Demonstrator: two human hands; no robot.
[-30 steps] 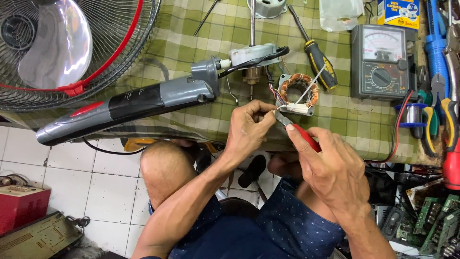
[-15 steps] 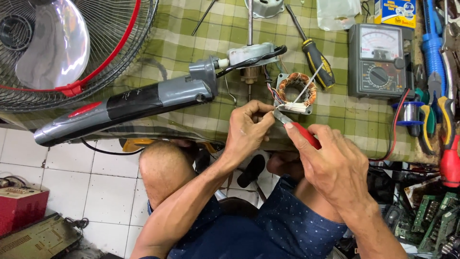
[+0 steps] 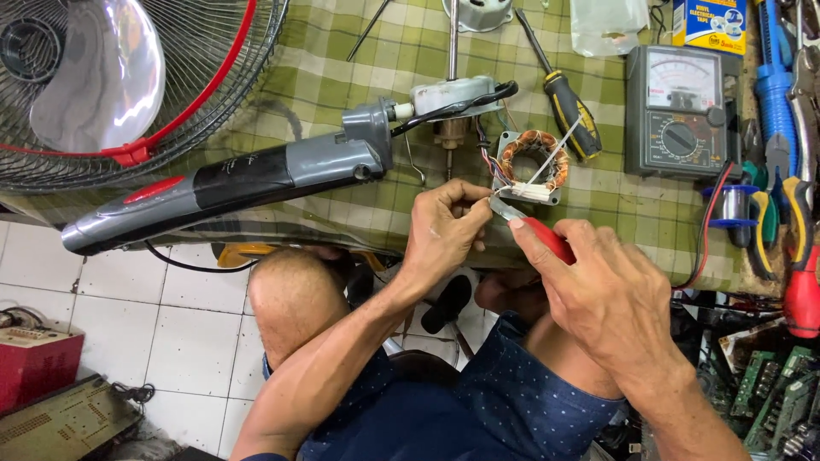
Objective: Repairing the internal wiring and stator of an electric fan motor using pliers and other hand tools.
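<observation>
Screwdriver [image 3: 564, 94] (meter [image 3: 681, 111] beyond) — right-side obstacles

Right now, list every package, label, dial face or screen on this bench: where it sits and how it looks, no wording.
Analog meter: far right of the checked cloth, dark grey box, pale dial face, round black knob.
Small box: top edge, above the meter, blue and yellow carton.
Clear plastic bag: top edge, left of the box, see-through, crumpled.
</observation>
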